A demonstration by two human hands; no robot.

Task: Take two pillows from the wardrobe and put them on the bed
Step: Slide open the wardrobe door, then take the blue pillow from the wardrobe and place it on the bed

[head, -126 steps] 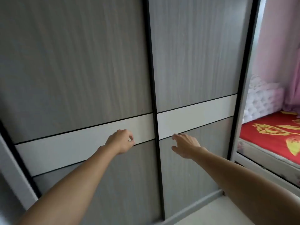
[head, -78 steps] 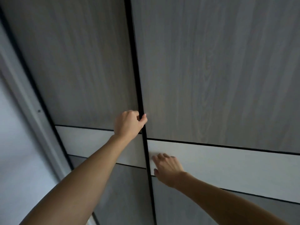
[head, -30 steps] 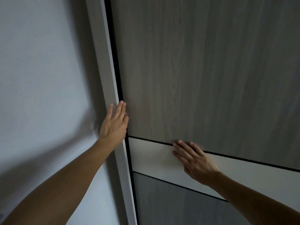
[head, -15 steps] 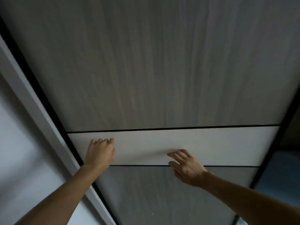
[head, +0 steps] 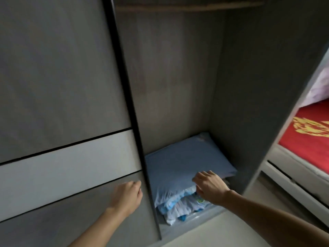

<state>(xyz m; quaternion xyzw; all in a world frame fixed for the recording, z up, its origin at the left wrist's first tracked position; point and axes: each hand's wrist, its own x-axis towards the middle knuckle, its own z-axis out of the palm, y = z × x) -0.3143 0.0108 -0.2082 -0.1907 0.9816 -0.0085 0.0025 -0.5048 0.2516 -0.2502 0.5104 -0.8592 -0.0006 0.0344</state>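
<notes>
The wardrobe's right half stands open. On its floor lies a blue pillow (head: 185,163) stacked on a white pillow with blue print (head: 183,207). My right hand (head: 210,188) reaches in at the front edge of the blue pillow, fingers curled down between the two pillows; a firm hold is not visible. My left hand (head: 127,197) rests loosely curled against the sliding door (head: 62,104), close to its black edge. The bed (head: 309,139) with a red cover shows at the far right.
The grey wardrobe side panel (head: 249,104) separates the open compartment from the bed. A shelf board (head: 187,7) crosses the top of the compartment. A white bed frame (head: 288,177) with a drawer runs below the red cover. Pale floor (head: 222,232) lies in front.
The sliding door has moved left and uncovered the compartment with the pillows. My right hand left the door's white band and reached down to the blue pillow. My left hand stays on the door.
</notes>
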